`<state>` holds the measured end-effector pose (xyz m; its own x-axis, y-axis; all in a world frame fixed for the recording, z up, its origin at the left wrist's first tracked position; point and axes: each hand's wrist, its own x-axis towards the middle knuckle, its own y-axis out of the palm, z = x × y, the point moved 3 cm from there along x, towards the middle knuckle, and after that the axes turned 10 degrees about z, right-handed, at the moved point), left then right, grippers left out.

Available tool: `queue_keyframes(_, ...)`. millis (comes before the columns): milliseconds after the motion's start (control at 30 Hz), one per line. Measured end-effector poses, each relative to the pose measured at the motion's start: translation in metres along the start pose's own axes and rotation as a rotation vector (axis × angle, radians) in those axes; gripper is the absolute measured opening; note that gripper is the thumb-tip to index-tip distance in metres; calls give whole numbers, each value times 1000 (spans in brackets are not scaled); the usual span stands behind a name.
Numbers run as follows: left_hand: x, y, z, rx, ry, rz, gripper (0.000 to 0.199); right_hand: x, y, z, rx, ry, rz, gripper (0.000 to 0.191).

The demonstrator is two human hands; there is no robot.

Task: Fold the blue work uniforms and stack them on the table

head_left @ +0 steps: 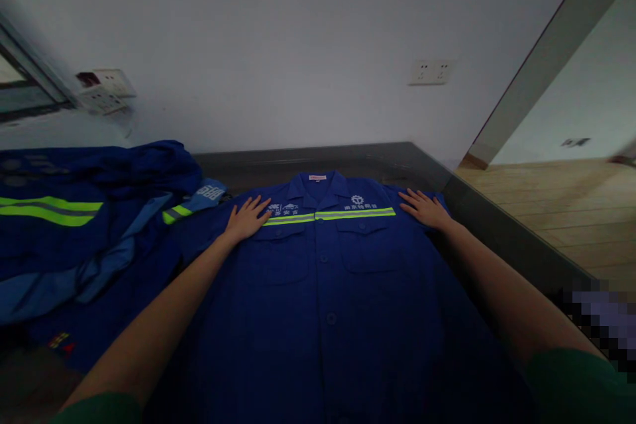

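Note:
A dark blue work jacket [283, 338] lies front side up before me, its collar at the far end. A yellow-green reflective stripe crosses the chest, with white print above it and a row of buttons down the middle. My left hand [247, 217] rests flat on the jacket's left shoulder area, fingers spread. On the opposite shoulder, near the sleeve, my right hand [424, 208] lies flat with its fingers stretched out. Neither hand grips the cloth. The jacket's lower part is dark and runs out of view toward me.
Other blue garments [114, 238] with reflective stripes are heaped at the left. The dark table [517, 245] meets a white wall [278, 46] at the back. Wall sockets [431, 71] sit above it, and a wooden floor [561, 195] shows beyond the right edge.

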<state>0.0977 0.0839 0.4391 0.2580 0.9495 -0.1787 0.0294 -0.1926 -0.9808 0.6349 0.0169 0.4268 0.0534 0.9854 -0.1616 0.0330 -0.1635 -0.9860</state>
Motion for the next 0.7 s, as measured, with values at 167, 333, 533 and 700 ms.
queue_keyframes(167,21,-1,5,2,25,-21,58,23,-4,-2,-6,-32,-27,58)
queue_keyframes(333,24,-8,2,29,52,-107,53,20,-18,11,-70,-11,-113,54)
queue_keyframes(533,-33,-29,-25,162,244,-382,45,-25,-43,36,-42,28,-439,46)
queue_keyframes(700,-151,-39,-6,-92,370,-247,43,-117,-48,52,356,-90,-416,41)
